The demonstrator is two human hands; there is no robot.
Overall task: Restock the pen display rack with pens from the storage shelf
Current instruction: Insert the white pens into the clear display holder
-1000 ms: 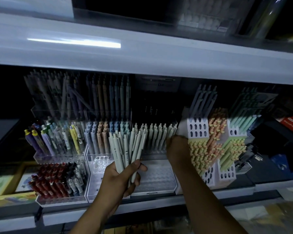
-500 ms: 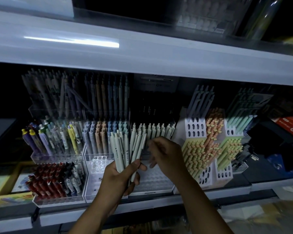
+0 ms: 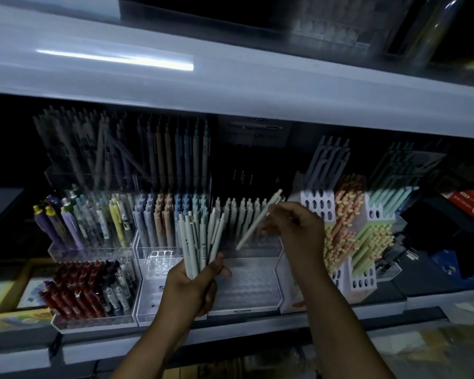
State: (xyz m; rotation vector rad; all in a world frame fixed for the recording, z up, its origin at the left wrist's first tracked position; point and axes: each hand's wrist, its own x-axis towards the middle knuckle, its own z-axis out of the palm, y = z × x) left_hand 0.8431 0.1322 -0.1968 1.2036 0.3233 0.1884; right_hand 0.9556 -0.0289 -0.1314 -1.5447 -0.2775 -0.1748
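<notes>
My left hand grips a bundle of pale grey-green pens, held upright in front of a clear tiered display rack. My right hand pinches a single pale pen near its middle, tilted with its tip low left, over the rack's middle tier. A row of the same pale pens stands in the rack's back tier. The lower tiers show open holes.
Clear racks of coloured pens and red and black pens stand to the left. White hex holders with orange and green pens stand close on the right. A white shelf board overhangs above.
My right hand drew back from the rack's back right corner to the bundle, then pulled one pen out and lifted it right. The left hand kept holding the bundle.
</notes>
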